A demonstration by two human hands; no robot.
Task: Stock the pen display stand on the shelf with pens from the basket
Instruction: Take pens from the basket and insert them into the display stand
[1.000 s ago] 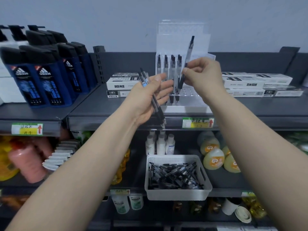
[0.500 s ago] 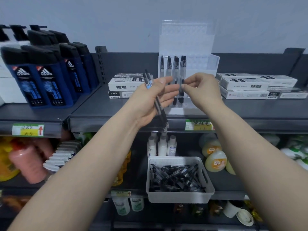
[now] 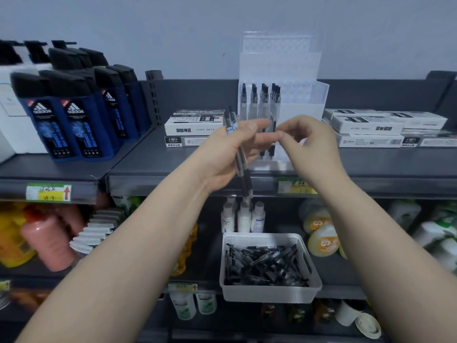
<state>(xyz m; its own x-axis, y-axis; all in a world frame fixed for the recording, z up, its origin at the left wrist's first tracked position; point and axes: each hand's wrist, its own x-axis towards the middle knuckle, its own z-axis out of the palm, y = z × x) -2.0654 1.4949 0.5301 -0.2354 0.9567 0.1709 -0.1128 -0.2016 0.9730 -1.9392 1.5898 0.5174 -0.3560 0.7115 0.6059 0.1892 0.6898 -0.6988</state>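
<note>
A clear tiered pen display stand [image 3: 304, 105] sits on the dark upper shelf [image 3: 173, 179], with several black-capped pens [image 3: 263, 100] upright in its left slots. Just in front of it, my left hand [image 3: 222, 154] grips a small bundle of black pens [image 3: 243, 177] that points down past the shelf edge. My right hand [image 3: 311, 142] hovers by the left fingertips, thumb and forefinger pinched together, with no pen visible between them. On the lower shelf stands a white basket [image 3: 269, 293] holding several loose pens [image 3: 264, 266].
Blue shower-gel bottles [image 3: 74, 120] fill the upper shelf at left. White stationery boxes are stacked on the left [image 3: 195, 125] and right [image 3: 366, 127] of the stand. Small white bottles [image 3: 243, 216] and round yellow-labelled bottles [image 3: 321, 241] stand behind the basket.
My right hand lowered its pen into the stand's left slots, came away without it, and moved down beside my left fingertips. My left hand kept its bundle.
</note>
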